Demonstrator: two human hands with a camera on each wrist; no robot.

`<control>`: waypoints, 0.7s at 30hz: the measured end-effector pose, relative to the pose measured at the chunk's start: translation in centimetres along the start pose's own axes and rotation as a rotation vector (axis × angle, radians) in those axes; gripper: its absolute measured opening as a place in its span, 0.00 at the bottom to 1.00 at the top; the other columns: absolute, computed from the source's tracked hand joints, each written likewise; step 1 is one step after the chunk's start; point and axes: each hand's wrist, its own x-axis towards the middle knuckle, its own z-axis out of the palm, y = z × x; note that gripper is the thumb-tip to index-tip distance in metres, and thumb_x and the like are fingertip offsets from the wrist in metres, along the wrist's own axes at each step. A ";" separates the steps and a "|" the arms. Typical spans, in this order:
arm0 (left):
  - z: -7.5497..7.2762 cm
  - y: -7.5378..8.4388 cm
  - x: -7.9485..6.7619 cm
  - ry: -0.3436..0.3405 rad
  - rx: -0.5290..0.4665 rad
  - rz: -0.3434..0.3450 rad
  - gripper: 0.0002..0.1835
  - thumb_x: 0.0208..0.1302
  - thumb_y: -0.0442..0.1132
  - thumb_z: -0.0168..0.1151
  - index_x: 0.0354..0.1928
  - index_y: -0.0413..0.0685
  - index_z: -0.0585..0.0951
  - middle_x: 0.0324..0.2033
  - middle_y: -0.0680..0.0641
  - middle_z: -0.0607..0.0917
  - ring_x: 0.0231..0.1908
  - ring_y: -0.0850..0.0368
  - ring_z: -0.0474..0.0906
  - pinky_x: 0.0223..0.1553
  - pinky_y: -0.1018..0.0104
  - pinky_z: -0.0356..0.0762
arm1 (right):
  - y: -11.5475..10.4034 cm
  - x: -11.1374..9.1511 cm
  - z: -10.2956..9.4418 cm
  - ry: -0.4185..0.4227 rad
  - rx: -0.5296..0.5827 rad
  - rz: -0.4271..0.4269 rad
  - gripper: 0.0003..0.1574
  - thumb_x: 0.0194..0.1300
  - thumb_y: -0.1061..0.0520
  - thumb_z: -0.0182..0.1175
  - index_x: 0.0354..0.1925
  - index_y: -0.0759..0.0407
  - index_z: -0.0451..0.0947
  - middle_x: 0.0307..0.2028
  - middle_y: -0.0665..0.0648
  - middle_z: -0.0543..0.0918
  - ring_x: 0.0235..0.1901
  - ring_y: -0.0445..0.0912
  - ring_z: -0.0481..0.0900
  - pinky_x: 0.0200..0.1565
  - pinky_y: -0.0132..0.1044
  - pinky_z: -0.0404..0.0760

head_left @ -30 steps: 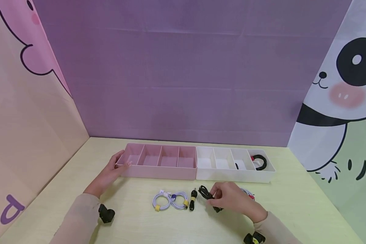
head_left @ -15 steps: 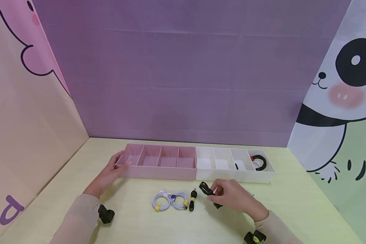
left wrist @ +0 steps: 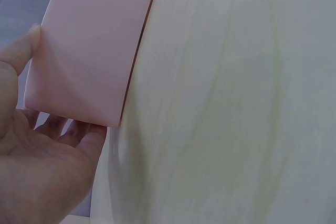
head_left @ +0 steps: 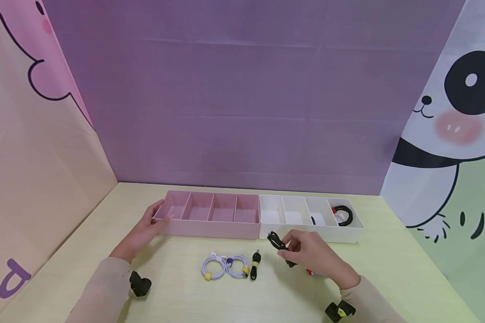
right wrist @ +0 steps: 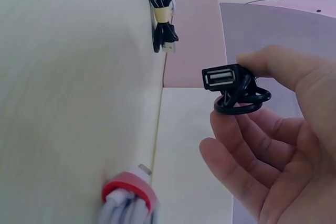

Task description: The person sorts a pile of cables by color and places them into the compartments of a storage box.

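My left hand (head_left: pixel 143 233) grips the left end of a pink divided box (head_left: pixel 214 229), its thumb on the front wall; in the left wrist view the fingers wrap the box's end. Between thumb and fingers my right hand (head_left: pixel 313 253) pinches a bundled black USB cable (head_left: pixel 275 241), raised in front of a white divided box (head_left: pixel 307 233). The right wrist view shows the cable's USB socket (right wrist: pixel 220 78). Partly hidden behind this hand lies a white cable with a red tie (head_left: pixel 309 272). Left of it lies a small black cable bundle (head_left: pixel 255 266) with a yellow tie.
Two coiled white cables (head_left: pixel 203 265) with yellow ties lie side by side before the pink box. The white box's rightmost compartment holds a black coiled cable (head_left: pixel 350 216); a small black piece (head_left: pixel 313 220) shows in the compartment beside it. A purple backdrop (head_left: pixel 242 112) rises behind the table.
My right hand has lifted the black USB cable up and slightly right, toward the white box. The left hand and both boxes stay put.
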 end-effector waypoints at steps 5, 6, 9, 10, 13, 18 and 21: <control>0.0 -0.1 0.0 -0.001 -0.007 0.000 0.50 0.72 0.62 0.55 0.80 0.57 0.36 0.76 0.38 0.47 0.67 0.39 0.55 0.67 0.36 0.56 | 0.2 0.1 -0.5 0.036 -0.022 -0.017 0.14 0.63 0.49 0.70 0.39 0.57 0.82 0.25 0.41 0.80 0.26 0.35 0.77 0.33 0.32 0.79; 0.0 -0.1 0.0 -0.003 -0.011 0.001 0.50 0.72 0.62 0.55 0.80 0.57 0.36 0.76 0.38 0.47 0.67 0.39 0.55 0.67 0.36 0.56 | 0.2 0.2 -0.6 0.041 -0.027 -0.014 0.13 0.63 0.50 0.70 0.39 0.57 0.82 0.25 0.41 0.80 0.26 0.35 0.77 0.33 0.32 0.79; -0.1 -0.1 0.0 -0.007 -0.019 0.003 0.50 0.72 0.62 0.55 0.80 0.58 0.36 0.76 0.38 0.47 0.68 0.38 0.54 0.67 0.33 0.54 | 0.2 0.2 -0.8 0.054 -0.037 -0.007 0.13 0.64 0.49 0.70 0.40 0.57 0.82 0.25 0.41 0.80 0.26 0.36 0.77 0.32 0.33 0.79; -0.1 -0.1 0.0 -0.007 -0.021 0.004 0.50 0.72 0.62 0.55 0.80 0.58 0.36 0.76 0.38 0.46 0.68 0.38 0.54 0.67 0.33 0.53 | 0.2 0.2 -0.9 0.058 -0.038 0.004 0.13 0.64 0.49 0.70 0.40 0.57 0.82 0.25 0.42 0.80 0.26 0.36 0.77 0.32 0.33 0.79; -0.1 -0.2 0.0 -0.005 -0.023 0.010 0.50 0.72 0.61 0.55 0.80 0.58 0.36 0.76 0.38 0.47 0.67 0.38 0.54 0.67 0.35 0.55 | 0.1 0.2 -1.0 0.069 -0.040 0.041 0.14 0.64 0.49 0.70 0.41 0.56 0.82 0.25 0.42 0.80 0.27 0.38 0.77 0.31 0.33 0.78; -0.1 -0.1 0.2 0.001 -0.016 0.012 0.49 0.72 0.61 0.55 0.80 0.56 0.36 0.76 0.38 0.47 0.67 0.38 0.55 0.67 0.38 0.56 | 0.2 0.3 -1.3 0.081 -0.048 0.069 0.15 0.63 0.49 0.70 0.42 0.56 0.82 0.25 0.42 0.79 0.28 0.39 0.77 0.31 0.33 0.77; -0.1 -0.1 0.1 -0.002 -0.014 0.003 0.50 0.73 0.61 0.55 0.80 0.56 0.35 0.76 0.38 0.46 0.68 0.38 0.54 0.68 0.35 0.54 | 0.3 0.4 -1.5 0.088 -0.050 0.054 0.14 0.63 0.50 0.70 0.42 0.57 0.82 0.25 0.42 0.79 0.27 0.38 0.77 0.31 0.33 0.77</control>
